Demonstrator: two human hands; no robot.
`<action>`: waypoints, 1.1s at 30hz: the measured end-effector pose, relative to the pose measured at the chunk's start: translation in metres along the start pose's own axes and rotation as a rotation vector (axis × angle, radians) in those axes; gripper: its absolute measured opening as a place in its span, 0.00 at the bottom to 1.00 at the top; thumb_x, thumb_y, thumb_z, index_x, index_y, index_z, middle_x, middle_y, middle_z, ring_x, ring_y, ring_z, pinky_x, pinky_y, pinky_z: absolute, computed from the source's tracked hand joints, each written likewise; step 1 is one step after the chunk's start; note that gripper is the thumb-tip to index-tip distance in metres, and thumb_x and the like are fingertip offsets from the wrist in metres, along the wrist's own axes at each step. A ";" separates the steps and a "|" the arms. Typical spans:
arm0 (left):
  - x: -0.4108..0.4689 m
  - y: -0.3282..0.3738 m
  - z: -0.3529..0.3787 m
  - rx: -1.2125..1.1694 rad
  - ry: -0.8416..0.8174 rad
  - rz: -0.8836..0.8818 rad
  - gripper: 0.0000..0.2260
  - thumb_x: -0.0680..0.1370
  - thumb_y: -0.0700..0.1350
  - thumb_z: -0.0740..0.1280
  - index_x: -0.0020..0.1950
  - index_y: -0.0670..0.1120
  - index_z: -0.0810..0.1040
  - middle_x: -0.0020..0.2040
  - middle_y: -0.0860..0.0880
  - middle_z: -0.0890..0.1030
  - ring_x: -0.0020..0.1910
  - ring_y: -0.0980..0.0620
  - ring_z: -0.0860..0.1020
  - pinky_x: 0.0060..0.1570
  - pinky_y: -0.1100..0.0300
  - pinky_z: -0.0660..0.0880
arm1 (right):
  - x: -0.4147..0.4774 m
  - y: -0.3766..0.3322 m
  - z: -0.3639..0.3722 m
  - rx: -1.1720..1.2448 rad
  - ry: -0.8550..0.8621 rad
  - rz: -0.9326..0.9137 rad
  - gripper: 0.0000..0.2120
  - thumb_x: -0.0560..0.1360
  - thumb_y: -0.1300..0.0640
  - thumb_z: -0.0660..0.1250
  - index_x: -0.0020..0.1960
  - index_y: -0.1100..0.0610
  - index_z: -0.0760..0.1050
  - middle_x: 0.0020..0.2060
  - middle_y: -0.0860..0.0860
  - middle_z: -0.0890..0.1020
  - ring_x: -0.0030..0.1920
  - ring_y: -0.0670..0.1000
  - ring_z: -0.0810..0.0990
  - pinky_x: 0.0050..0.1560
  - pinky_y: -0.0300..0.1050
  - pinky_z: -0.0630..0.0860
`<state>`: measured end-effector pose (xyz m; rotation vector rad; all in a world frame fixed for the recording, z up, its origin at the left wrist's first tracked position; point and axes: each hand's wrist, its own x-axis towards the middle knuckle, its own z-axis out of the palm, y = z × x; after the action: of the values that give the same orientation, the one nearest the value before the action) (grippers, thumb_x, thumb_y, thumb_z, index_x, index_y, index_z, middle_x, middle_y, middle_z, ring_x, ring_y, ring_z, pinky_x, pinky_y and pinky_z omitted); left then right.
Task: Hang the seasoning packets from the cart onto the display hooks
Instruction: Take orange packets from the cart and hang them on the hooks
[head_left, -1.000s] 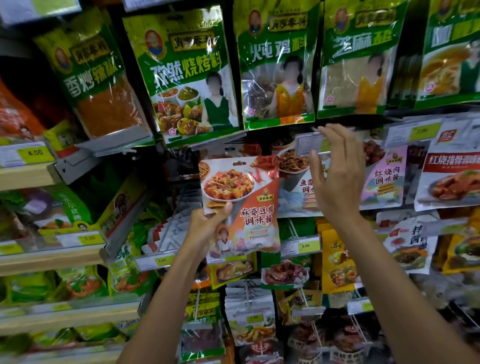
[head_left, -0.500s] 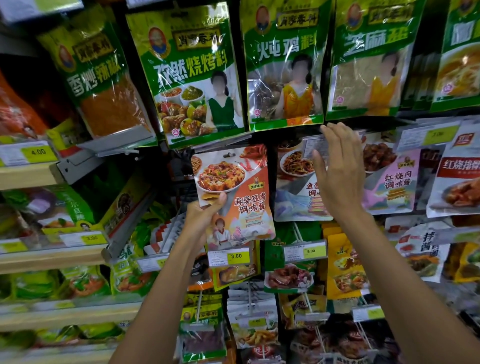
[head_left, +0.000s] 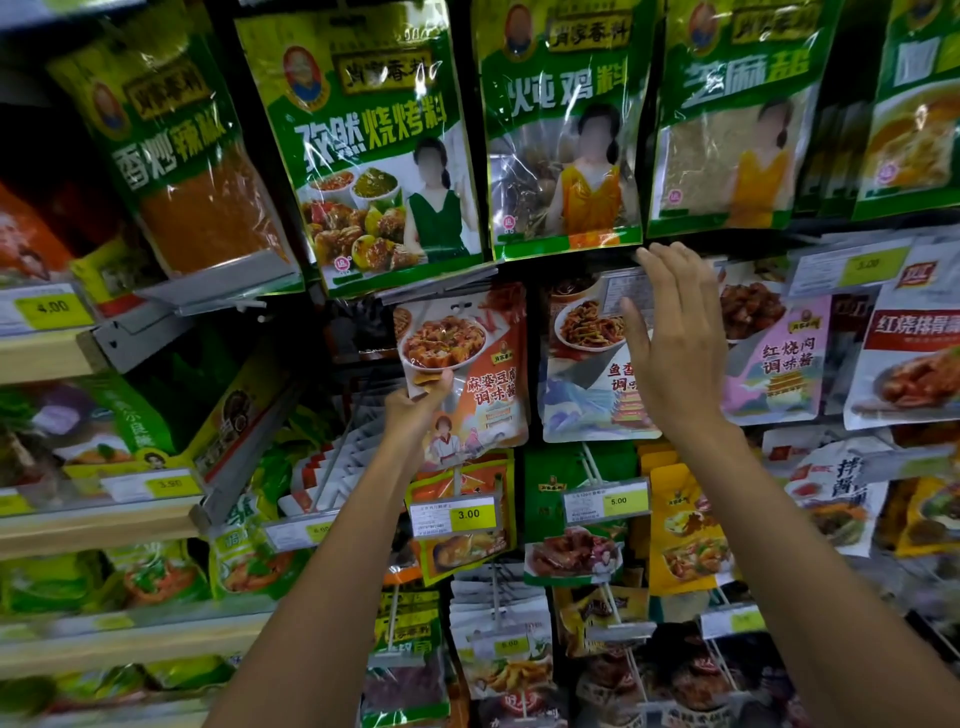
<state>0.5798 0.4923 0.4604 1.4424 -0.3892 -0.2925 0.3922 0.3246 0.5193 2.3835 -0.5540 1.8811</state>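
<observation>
**Mapo tofu packet raised to its hook**

The left hand (head_left: 415, 410) pinches the mapo tofu sauce packet (head_left: 470, 364) by its lower left edge, thumb in front and the other fingers hidden behind. Gripping it low likely leaves the punched hole at the top free to meet a display hook; the hook itself is hidden behind the packet, so whether it is threaded cannot be told. The packet sits upright, just below the green cumin barbecue seasoning bag (head_left: 374, 150).

To the right of the tofu packet, the right hand (head_left: 675, 353) is open, fingers spread and grasping nothing. Its fingertips reach the raised price tag holder (head_left: 621, 291) in front of the fish-flavour sauce packet (head_left: 592, 374), seemingly to keep that flap and the neighbouring stock out of the way.

Below the tofu packet hangs a yellow 3.00 price label (head_left: 457, 515). The cart is out of view.
</observation>
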 end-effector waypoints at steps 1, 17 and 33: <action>0.001 0.001 0.001 0.005 0.009 -0.008 0.09 0.74 0.47 0.73 0.37 0.45 0.78 0.31 0.48 0.78 0.24 0.55 0.76 0.28 0.62 0.71 | 0.000 0.000 0.000 -0.001 -0.002 -0.001 0.18 0.81 0.59 0.60 0.68 0.66 0.70 0.65 0.62 0.75 0.70 0.60 0.69 0.71 0.57 0.65; -0.051 -0.025 -0.014 0.444 0.255 0.319 0.11 0.79 0.47 0.66 0.54 0.40 0.79 0.45 0.43 0.81 0.45 0.43 0.79 0.43 0.53 0.75 | -0.042 -0.019 -0.033 0.019 -0.024 0.073 0.19 0.81 0.62 0.61 0.70 0.68 0.68 0.67 0.62 0.73 0.71 0.58 0.66 0.73 0.54 0.63; -0.240 -0.128 0.146 0.390 -0.392 0.120 0.11 0.82 0.45 0.58 0.47 0.48 0.79 0.39 0.50 0.81 0.36 0.55 0.79 0.39 0.61 0.74 | -0.269 0.060 -0.198 0.243 -0.405 1.089 0.13 0.82 0.56 0.59 0.50 0.62 0.79 0.38 0.57 0.83 0.40 0.58 0.82 0.45 0.52 0.76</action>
<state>0.3052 0.4486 0.3259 1.7343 -0.8868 -0.4200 0.1376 0.3860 0.3043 2.9239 -2.1040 1.7186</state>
